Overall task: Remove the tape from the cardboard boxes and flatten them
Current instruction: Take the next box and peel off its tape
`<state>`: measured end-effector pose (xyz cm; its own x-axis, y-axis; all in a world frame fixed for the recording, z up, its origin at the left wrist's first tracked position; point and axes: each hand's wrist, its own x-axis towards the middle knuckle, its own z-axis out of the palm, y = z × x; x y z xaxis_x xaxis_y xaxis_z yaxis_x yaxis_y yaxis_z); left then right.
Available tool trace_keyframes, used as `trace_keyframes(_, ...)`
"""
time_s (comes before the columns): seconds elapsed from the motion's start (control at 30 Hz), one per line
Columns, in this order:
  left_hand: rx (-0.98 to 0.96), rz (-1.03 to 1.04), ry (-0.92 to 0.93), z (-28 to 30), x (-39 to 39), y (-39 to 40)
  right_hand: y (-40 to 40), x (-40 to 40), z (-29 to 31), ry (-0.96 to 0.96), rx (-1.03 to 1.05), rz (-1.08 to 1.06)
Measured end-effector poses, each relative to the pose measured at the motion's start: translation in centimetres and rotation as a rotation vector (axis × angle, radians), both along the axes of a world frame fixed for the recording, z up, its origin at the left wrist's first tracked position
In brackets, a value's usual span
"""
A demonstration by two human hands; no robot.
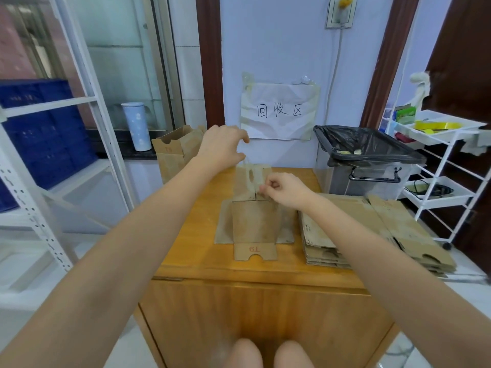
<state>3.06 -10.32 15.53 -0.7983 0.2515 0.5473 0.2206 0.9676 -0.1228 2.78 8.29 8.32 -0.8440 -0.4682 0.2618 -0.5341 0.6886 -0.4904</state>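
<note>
A small cardboard box [255,224] marked "T9" lies opened out on the wooden table [196,235]. A clear strip of tape [251,176] rises from its far end. My left hand [221,147] pinches the top of the tape strip, lifted above the box. My right hand [285,189] pinches the lower part of the tape near the box's far flaps. A stack of flattened boxes [372,232] lies at the table's right side. Another box [174,152] stands upright behind the table's far left corner.
A bin lined with a black bag [366,155] stands at the far right of the table. A white trolley [441,155] is to the right, a white shelf with blue crates [45,134] to the left. A paper sign [279,111] hangs on the wall.
</note>
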Motion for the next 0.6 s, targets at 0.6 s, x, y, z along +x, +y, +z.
trace_keyframes(0.6, 0.778, -0.34, -0.548, -6.6, 1.6, 0.8, -0.1, -0.6, -0.1, -0.1, -0.095, -0.053)
